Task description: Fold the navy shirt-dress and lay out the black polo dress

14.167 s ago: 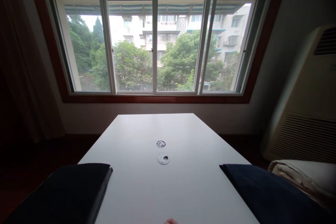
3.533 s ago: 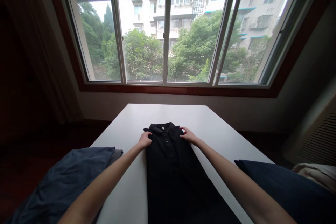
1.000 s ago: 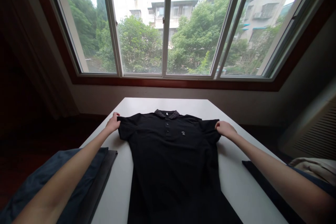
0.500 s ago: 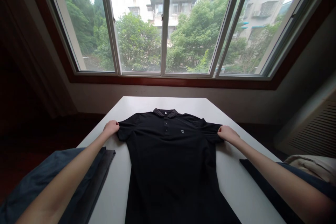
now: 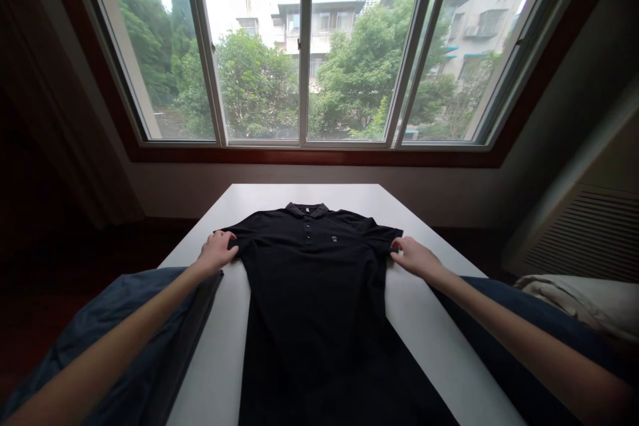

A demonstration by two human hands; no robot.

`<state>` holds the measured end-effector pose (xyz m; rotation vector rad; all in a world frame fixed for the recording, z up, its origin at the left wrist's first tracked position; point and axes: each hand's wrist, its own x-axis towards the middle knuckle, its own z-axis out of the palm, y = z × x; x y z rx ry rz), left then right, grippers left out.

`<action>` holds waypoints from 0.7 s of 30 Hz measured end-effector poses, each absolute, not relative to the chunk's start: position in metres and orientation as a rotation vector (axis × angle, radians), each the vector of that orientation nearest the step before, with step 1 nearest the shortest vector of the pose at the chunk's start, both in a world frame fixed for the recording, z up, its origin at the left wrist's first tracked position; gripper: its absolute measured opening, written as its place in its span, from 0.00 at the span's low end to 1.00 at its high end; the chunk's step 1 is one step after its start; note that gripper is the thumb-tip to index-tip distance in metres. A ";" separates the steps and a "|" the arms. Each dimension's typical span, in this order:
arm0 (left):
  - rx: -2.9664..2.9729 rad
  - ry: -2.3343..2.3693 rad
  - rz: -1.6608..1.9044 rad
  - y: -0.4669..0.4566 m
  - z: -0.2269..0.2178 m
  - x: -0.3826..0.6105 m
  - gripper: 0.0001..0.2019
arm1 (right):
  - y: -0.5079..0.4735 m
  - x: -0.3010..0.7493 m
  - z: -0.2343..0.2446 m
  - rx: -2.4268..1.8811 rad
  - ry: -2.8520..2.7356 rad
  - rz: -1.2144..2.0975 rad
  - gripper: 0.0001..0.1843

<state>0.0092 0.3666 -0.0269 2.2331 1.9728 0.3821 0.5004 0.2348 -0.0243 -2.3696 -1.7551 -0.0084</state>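
Note:
A black polo shirt point(image 5: 319, 293) lies face up and spread out on the white table point(image 5: 424, 319), collar toward the window. My left hand point(image 5: 215, 251) pinches the end of its left sleeve, fingers closed on the cloth. My right hand point(image 5: 412, 257) holds the end of the right sleeve the same way. Both arms reach forward on either side of the shirt's body.
A dark blue garment point(image 5: 114, 346) lies piled at the table's left edge, another dark blue cloth point(image 5: 524, 333) at the right. A beige bundle point(image 5: 579, 299) and a pale vented unit point(image 5: 589, 213) stand at the right. A wide window point(image 5: 304, 46) fills the far wall.
Both hands have drawn back toward me a little while still holding the sleeve ends. The sleeves now lie closer to the shirt's body than half a second ago.

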 end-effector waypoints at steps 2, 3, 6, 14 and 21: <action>2.350 1.750 0.387 0.313 -0.021 0.021 0.12 | 0.185 0.467 -0.020 -2.164 -1.907 0.070 0.10; 2.401 1.546 0.396 0.282 -0.019 0.026 0.12 | 0.156 0.449 -0.018 -2.096 -1.938 0.115 0.11; 2.390 1.149 0.342 0.187 -0.015 0.037 0.16 | 0.068 0.398 -0.020 -1.923 -2.004 0.224 0.14; 2.534 1.012 -0.155 0.062 -0.021 0.073 0.31 | -0.042 0.391 -0.072 -1.946 -1.858 -0.071 0.24; 2.653 1.319 -0.155 0.038 -0.040 0.115 0.29 | -0.052 0.387 -0.086 -1.986 -1.708 -0.080 0.17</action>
